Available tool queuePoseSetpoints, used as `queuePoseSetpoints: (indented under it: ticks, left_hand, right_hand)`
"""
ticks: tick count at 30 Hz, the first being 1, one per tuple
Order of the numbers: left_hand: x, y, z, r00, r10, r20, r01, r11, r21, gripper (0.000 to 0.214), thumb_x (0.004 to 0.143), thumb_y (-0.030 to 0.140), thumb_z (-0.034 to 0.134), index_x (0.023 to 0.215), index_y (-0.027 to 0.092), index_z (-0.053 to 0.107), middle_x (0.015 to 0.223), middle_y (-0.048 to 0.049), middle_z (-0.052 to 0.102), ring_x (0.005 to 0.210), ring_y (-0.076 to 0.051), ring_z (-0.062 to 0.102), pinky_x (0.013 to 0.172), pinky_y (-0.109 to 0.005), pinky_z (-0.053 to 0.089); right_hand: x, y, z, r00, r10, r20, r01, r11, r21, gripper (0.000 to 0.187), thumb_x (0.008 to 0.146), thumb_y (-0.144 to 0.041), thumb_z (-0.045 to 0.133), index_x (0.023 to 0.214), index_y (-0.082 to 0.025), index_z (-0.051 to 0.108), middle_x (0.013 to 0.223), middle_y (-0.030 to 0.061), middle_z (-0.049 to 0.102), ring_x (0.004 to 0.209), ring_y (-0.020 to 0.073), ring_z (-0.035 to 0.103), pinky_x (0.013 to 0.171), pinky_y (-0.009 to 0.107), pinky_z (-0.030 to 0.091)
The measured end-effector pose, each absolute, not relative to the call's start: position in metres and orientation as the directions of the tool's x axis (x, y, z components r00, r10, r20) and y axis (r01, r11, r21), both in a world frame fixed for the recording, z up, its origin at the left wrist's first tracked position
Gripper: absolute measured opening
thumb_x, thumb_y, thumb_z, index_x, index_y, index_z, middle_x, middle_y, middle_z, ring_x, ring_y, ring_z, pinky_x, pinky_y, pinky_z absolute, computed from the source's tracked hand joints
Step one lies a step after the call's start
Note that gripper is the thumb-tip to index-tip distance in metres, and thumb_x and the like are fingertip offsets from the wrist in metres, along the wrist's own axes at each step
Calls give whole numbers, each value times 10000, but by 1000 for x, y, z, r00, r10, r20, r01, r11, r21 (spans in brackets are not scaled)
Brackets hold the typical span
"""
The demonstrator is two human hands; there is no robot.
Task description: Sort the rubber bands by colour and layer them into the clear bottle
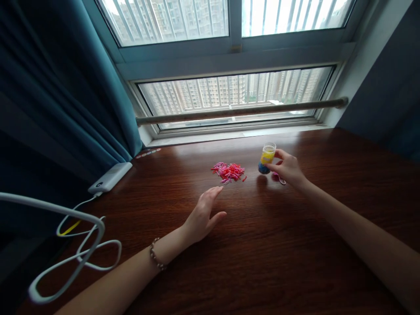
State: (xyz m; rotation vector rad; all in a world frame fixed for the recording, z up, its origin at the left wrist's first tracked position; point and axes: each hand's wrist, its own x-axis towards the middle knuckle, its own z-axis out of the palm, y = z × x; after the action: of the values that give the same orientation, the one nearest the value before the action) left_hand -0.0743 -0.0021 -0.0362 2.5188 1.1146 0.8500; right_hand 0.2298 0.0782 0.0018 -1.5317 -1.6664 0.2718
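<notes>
A small clear jar (268,154) with yellow and blue contents is in my right hand (288,168), the thumb and fingers closed round its side. The jar looks nearly upright, its top uncovered, at or just above the table. Beside it, partly hidden by my right hand, lies a pink loop-shaped item (280,178). A loose pile of small pink and red bands (229,172) lies left of the jar. My left hand (203,215) is just in front of the pile, fingers stretched out and thumb apart, holding nothing. A beaded bracelet circles my left wrist.
The brown wooden table (249,262) reaches back to a window with a horizontal rail (243,112). At the left, a white power bank (110,178) has a white cable (101,227) looping toward me. A blue curtain (108,109) hangs beside it. Small round pieces (148,153) lie near the back left edge.
</notes>
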Motion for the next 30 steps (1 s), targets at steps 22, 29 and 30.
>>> queuePoseSetpoints:
  ticks: [22, 29, 30]
  left_hand:
    - [-73, -2, -33, 560, 721, 408, 603, -692, 396, 512, 835, 316, 492, 1293, 163, 321, 1299, -141, 420, 1237, -246, 357, 1037, -449, 317]
    - [-73, -2, -33, 561, 719, 410, 603, -695, 393, 484, 840, 314, 484, 1279, 166, 343, 1288, -138, 435, 1231, -244, 367, 1030, -449, 325]
    - [-73, -2, -33, 559, 718, 413, 603, -695, 391, 479, 840, 316, 484, 1275, 166, 349, 1284, -138, 440, 1230, -245, 368, 1029, -451, 325]
  right_hand:
    - [265, 122, -45, 61, 832, 551, 751, 326, -575, 452, 695, -417, 601, 1051, -142, 560, 959, 108, 619, 881, 267, 533, 771, 385, 408]
    - [252, 101, -38, 216, 673, 708, 757, 343, -557, 650, 709, -423, 595, 1241, -132, 360, 1203, 156, 471, 1064, 308, 434, 873, 467, 361]
    - [247, 94, -33, 222, 615, 757, 777, 358, -518, 617, 737, -400, 570, 1245, -131, 346, 1235, 163, 432, 1107, 313, 401, 895, 481, 342]
